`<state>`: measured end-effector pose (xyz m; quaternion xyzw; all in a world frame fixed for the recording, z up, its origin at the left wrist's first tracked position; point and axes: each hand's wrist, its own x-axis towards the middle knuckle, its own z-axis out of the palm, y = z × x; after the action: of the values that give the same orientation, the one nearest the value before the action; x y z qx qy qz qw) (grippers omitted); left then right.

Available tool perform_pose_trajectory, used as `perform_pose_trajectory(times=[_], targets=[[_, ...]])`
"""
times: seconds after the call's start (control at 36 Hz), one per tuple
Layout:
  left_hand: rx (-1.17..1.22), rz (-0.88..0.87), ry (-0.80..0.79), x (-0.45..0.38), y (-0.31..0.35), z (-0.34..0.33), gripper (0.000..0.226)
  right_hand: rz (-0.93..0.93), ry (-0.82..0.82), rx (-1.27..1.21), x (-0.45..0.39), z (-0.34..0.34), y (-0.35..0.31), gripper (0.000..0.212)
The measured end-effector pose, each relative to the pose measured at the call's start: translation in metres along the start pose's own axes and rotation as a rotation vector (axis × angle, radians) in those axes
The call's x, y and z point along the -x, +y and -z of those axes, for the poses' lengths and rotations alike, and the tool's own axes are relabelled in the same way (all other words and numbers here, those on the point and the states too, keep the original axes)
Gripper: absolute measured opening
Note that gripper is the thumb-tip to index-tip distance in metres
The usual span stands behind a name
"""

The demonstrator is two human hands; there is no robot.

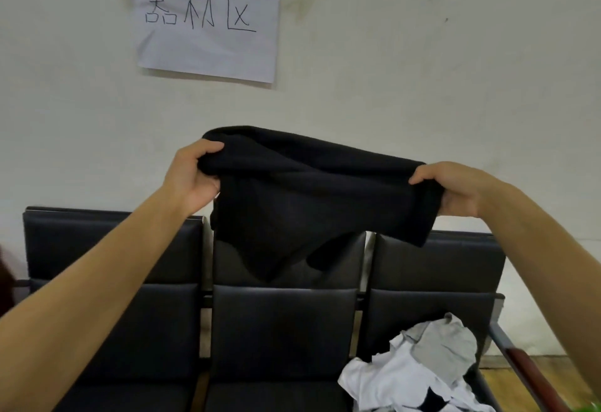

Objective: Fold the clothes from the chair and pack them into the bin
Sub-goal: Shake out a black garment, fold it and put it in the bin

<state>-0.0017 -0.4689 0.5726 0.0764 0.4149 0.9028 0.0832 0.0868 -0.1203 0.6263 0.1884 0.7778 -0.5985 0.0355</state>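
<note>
So both hands are up: left hand (195, 172) and right hand (455, 190) each pinch a top corner of the black garment (312, 203), hanging over the middle chair (279, 330). Keep it taut, edges level, before folding.

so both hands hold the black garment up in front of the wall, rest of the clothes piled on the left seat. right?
Not quite. The head view shows the left hand and right hand gripping the black garment, but the pile of clothes lies on the right seat, not the left.
</note>
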Motion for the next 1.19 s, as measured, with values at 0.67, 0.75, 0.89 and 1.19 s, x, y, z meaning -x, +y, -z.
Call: perform_pose_trajectory(times=[0.67, 0.75, 0.89, 1.19], targets=[[-0.262, -0.056, 0.057, -0.002, 0.019, 0.019, 0.034, 0.409, 0.392, 0.161, -0.018, -0.011, 0.009, 0.018], [-0.251, -0.066, -0.017, -0.001, 0.02, 0.019, 0.043, 0.424, 0.39, 0.174, -0.018, -0.01, 0.007, 0.017], [-0.326, -0.094, -0.043, -0.003, 0.021, 0.014, 0.052, 0.357, 0.343, 0.172, -0.02, -0.006, 0.006, 0.025], [-0.235, -0.207, 0.117, -0.008, 0.031, 0.014, 0.042, 0.36, 0.317, 0.096, -0.013, 0.01, 0.008, 0.029]])
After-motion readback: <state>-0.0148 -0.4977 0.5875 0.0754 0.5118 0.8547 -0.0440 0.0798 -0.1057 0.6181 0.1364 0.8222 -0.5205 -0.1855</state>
